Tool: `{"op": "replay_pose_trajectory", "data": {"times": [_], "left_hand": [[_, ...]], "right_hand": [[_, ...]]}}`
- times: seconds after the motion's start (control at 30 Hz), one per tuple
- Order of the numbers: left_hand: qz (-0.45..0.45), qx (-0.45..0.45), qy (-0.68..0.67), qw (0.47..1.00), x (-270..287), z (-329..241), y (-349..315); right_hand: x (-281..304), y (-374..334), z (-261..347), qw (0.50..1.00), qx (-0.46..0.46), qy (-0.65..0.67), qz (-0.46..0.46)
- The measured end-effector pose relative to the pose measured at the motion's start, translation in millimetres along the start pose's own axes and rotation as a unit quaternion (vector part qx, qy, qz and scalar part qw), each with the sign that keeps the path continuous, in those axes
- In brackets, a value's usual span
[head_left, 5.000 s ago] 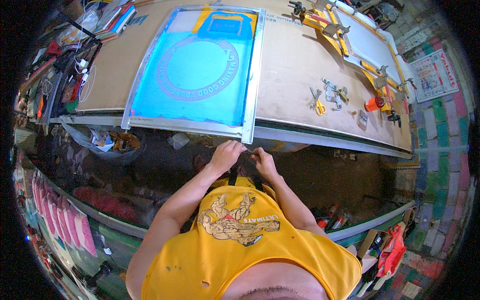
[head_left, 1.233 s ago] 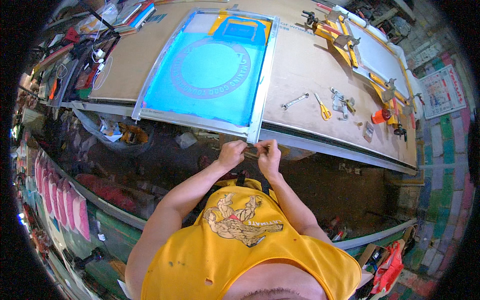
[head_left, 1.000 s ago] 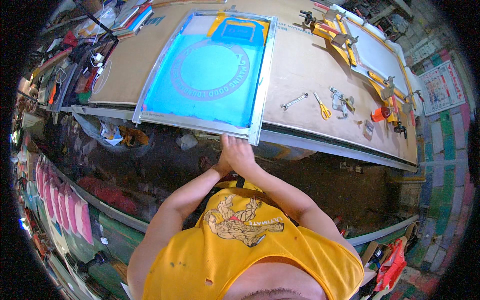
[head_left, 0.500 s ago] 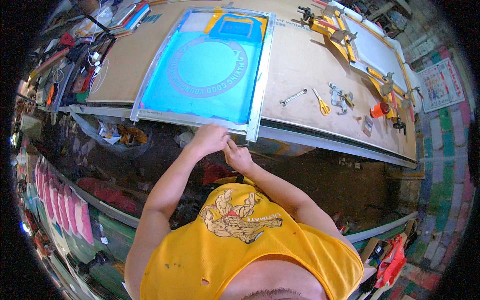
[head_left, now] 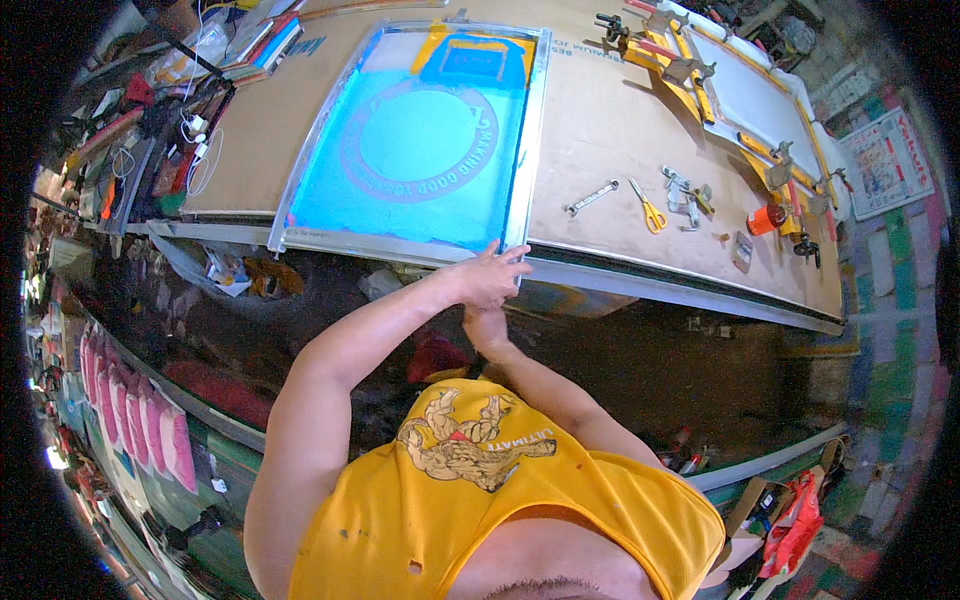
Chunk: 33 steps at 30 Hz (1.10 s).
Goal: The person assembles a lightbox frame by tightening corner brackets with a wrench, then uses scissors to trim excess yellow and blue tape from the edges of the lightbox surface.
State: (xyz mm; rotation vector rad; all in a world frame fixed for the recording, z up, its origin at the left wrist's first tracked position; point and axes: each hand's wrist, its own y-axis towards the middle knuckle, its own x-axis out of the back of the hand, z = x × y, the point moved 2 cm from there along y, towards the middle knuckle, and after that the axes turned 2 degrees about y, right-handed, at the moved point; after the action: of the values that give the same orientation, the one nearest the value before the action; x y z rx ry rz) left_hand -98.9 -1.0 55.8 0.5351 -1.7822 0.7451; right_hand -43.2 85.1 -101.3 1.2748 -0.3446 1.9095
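Observation:
A screen printing frame with a blue mesh, a ring-shaped lettered design and yellow-orange tape at its far end lies on the table. My left hand is at the frame's near right corner, its visible fingers spread apart against the rail. Just below it, my right hand is raised toward the same corner. Its fingers are hidden behind my left hand, so what they hold, if anything, does not show.
On the tabletop to the right lie a wrench, yellow-handled scissors, metal clamps and an orange container. Farther right stands a white screen in a yellow clamped frame. Cables and clutter fill the left end.
My left hand has moved right along the near edge to the frame's corner, its fingers spreading. My right hand has shifted slightly and is now partly covered by the left.

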Motion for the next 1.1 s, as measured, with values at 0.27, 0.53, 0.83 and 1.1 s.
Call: {"op": "replay_pose_trajectory", "data": {"times": [0.27,0.53,0.83,1.1], "left_hand": [[-0.120,-0.019,-0.091,0.988,-28.8,11.7,-12.6],[-0.154,-0.053,-0.063,0.985,-37.4,17.4,-12.1],[-0.138,-0.048,-0.119,0.982,-35.7,17.2,-9.0],[-0.050,-0.103,-0.095,0.989,-24.8,37.1,-16.3]], "right_hand": [[107.5,-39.5,-75.3,0.968,0.223,0.088,-0.068],[139.7,-28.7,-64.1,0.971,-0.052,0.169,-0.162],[122.2,-42.2,-74.7,0.858,-0.332,0.389,-0.051],[88.9,-28.0,-45.2,0.208,-0.366,0.827,-0.373]]}}
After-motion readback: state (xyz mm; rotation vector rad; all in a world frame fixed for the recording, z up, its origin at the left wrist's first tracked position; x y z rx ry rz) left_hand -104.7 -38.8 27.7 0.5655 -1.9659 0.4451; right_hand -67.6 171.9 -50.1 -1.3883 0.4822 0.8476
